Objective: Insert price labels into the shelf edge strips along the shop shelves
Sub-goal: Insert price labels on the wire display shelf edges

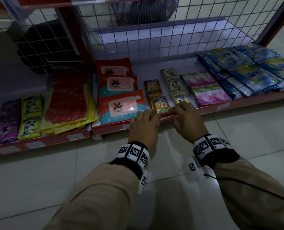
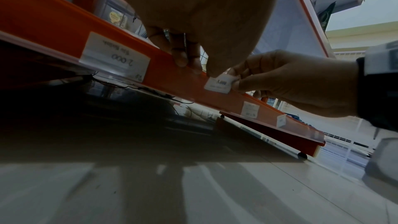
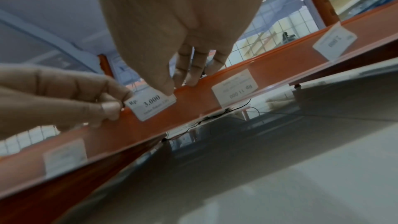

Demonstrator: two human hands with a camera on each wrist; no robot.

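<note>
Price label (image 3: 152, 106) sits against the front of the red shelf strip (image 3: 280, 60), just below the brown snack packs (image 1: 159, 103). Left hand (image 1: 143, 126) pinches its left end, right hand (image 1: 187, 119) pinches the right end, equally near. Long axis runs along the strip, printed face outward, not seated yet.

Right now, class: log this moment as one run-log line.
step: inserting price label | left hand: pinches label | right hand: pinches label | target: shelf edge strip | status: not seated

Left hand (image 1: 143, 125) and right hand (image 1: 188, 119) pinch, fingertips nearly meeting.
</note>
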